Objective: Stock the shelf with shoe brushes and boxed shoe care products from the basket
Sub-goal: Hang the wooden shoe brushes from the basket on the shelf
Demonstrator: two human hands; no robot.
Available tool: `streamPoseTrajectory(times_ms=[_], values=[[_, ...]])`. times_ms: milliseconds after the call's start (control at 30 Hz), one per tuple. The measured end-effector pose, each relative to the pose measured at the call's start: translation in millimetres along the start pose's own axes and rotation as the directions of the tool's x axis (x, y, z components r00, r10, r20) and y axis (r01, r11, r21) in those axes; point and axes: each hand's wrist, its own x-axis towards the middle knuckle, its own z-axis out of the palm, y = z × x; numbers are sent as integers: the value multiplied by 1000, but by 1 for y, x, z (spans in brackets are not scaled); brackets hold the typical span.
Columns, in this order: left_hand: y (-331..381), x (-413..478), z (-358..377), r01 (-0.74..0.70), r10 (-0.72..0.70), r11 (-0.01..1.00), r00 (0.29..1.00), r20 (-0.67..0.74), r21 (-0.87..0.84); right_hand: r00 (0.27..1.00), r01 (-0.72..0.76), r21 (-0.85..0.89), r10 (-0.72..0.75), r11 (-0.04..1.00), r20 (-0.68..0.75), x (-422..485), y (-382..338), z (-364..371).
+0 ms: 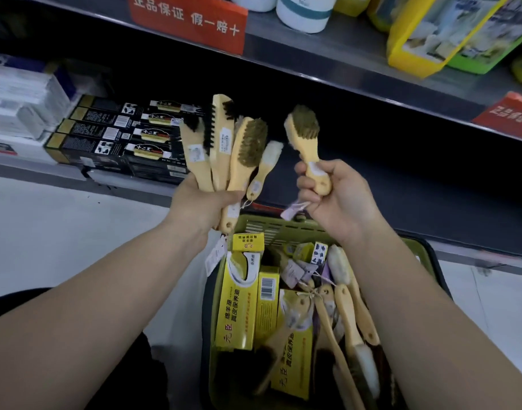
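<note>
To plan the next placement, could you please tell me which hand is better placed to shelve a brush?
Probably the right hand: it grips one brush by its handle, close to the shelf. The left hand clutches four brushes, awkward to separate.

A shop: metal shelf [357,69] stocked with goods (red promotional signs [188,22] clipped on)

Left forearm [105,276] and right forearm [416,291] are both bare, uncovered as far back as the frame lets us see. The left hand [200,202] and right hand [339,199] are bare too, with plain wrists and plain fingers. Down at the lower left there's dark clothing [129,389], black or near it, probably trousers, though it's too shadowed and blurred to be sure.
</note>
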Motion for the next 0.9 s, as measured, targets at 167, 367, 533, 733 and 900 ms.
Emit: streamPoseTrajectory(times_ms=[167,367,533,733,900], values=[[-15,18,-1,109,-106,993,990,-92,33,995,12,-42,-16,999,-96,47,0,-9],[-28,22,2,321,-329,937,943,-41,-135,975,-72,-258,14,964,-221,97,16,-34],[-30,20,2,300,-306,945,952,-21,-131,963,-209,-435,108,876,-246,110,31,-52],[-38,11,-1,283,-284,954,959,7,-101,938,-341,-500,258,796,-231,114,33,-64],[-38,7,5,261,-264,954,965,-1,-148,909,-348,-490,159,799,-386,133,42,-64]])
